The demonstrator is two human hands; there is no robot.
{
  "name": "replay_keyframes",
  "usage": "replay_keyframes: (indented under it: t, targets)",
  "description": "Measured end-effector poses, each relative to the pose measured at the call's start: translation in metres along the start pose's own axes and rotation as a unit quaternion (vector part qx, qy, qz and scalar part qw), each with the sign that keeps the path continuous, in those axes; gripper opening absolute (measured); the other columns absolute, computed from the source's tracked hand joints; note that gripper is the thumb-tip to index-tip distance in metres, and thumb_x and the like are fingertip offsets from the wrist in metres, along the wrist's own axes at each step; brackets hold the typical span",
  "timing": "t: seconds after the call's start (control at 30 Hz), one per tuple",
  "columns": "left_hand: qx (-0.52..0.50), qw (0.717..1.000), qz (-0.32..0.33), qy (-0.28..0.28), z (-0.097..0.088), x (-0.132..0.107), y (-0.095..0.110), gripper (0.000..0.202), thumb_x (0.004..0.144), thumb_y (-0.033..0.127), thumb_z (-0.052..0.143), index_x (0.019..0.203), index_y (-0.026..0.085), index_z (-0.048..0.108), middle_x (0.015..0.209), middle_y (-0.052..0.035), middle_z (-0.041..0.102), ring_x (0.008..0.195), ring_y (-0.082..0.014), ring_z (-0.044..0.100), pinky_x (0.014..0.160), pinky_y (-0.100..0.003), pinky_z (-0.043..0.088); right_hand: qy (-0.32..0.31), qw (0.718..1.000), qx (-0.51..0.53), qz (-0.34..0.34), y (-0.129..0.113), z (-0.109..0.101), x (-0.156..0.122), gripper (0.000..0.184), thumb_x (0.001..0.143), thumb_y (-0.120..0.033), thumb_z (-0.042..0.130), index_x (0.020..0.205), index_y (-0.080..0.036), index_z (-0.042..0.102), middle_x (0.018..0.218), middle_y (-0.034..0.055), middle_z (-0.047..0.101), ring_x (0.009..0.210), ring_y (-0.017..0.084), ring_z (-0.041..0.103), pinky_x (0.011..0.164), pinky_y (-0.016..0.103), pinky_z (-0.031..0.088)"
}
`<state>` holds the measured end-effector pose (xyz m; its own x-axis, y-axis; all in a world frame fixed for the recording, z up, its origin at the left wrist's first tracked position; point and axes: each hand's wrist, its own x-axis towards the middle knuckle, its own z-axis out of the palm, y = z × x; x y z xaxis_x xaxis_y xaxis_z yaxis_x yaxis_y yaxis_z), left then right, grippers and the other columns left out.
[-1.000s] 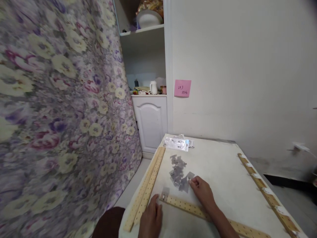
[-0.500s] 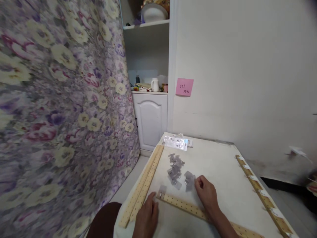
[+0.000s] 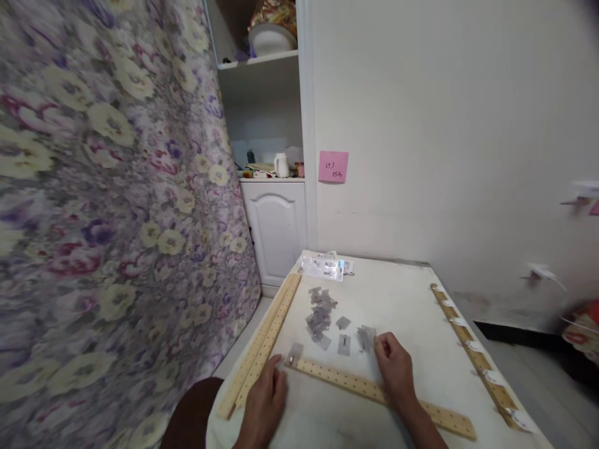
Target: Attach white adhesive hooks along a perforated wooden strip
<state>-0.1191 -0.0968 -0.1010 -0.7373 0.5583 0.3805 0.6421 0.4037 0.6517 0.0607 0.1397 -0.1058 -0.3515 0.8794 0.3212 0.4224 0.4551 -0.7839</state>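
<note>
My left hand [image 3: 264,399] rests on the white table [image 3: 402,293], its fingertips at the left end of a perforated wooden strip [image 3: 374,391] that lies across the table in front of me. My right hand [image 3: 395,369] lies just behind that strip, its curled fingers touching a small clear packet [image 3: 365,337]. A loose pile of similar small grey packets [image 3: 319,312] sits a little further back, with one packet [image 3: 344,344] lying apart.
Two wooden strips [image 3: 264,344] lie along the table's left edge and another with white tags [image 3: 472,352] along the right edge. A clear blister pack [image 3: 322,268] is at the far edge. A floral curtain [image 3: 107,206] hangs on the left; a pink note [image 3: 333,166] sticks on the wall.
My right hand slid a few packets to the right, away from the pile, and they now lie spread out. The left hand stays at the strip's end.
</note>
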Motion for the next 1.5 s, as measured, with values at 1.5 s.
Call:
replay_keyframes:
  t: [1.5]
  targets:
    - [-0.202, 0.971, -0.040, -0.125, 0.084, 0.012, 0.095, 0.025, 0.086, 0.040, 0.040, 0.071, 0.021, 0.046, 0.054, 0.0076, 0.042, 0.053, -0.0108, 0.042, 0.053, -0.021, 0.031, -0.061, 0.968, 0.218, 0.111, -0.009, 0.019, -0.012, 0.028, 0.073, -0.046, 0.049, 0.065, -0.020, 0.055, 0.054, -0.0025, 0.059, 0.047, 0.013, 0.050, 0.047, 0.023, 0.039]
